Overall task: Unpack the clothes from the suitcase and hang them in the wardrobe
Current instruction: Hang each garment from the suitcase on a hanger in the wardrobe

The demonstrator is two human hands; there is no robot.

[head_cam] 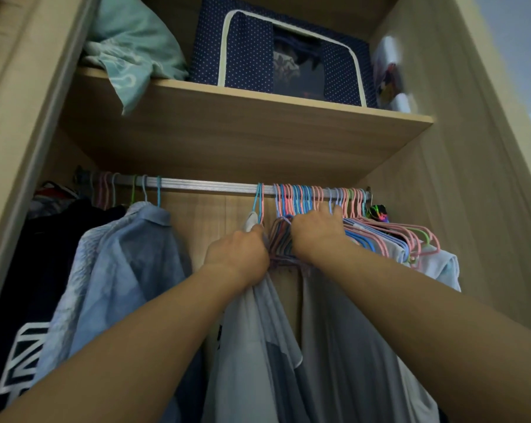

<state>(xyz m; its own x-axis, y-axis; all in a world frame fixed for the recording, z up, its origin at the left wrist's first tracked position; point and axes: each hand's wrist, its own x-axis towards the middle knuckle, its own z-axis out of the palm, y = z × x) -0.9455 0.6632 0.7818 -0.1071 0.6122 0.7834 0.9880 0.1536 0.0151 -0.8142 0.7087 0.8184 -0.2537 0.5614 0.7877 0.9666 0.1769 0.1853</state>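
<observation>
Gripping the pale grey hanging shirt [252, 315] at its collar with left hand [238, 254], fingers curled; right hand [317, 232] clutching bunched pink and blue plastic hangers [300, 199] near the silver wardrobe rail's [203, 184] right end.

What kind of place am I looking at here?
Most likely a home bedroom wardrobe: a metal rail crowded with pastel hangers and hung shirts, and above it a wooden shelf carrying a dotted storage box.

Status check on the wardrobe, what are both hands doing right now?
Left hand grips pale garment below its hanger. Right hand reaches into bunched empty hangers; grip unclear. Rail has free space between them and blue shirt.
</observation>
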